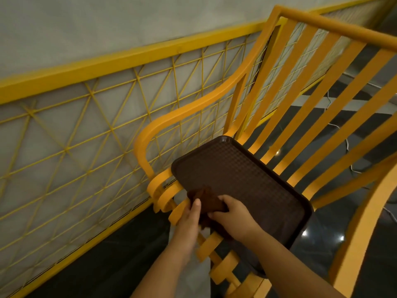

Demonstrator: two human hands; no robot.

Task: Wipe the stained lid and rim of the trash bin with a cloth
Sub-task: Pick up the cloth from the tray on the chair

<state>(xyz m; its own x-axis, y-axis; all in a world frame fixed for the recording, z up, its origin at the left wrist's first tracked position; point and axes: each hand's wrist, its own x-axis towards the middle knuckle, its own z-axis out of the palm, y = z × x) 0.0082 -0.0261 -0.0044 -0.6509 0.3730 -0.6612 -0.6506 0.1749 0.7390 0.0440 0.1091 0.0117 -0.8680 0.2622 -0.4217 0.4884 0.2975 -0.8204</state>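
Note:
A dark brown cloth lies bunched at the near left corner of a dark brown plastic tray. The tray rests on the slatted seat of a yellow chair. My left hand grips the cloth's left side, thumb on top. My right hand holds its right side, fingers curled over the fabric. Part of the cloth hangs below the tray edge between both hands. No trash bin, lid or rim is in view.
The yellow chair's curved armrest rises to the left and its slatted back stands behind the tray. A yellow wire-grid fence runs along the left. The floor below is dark and glossy, with white cables at right.

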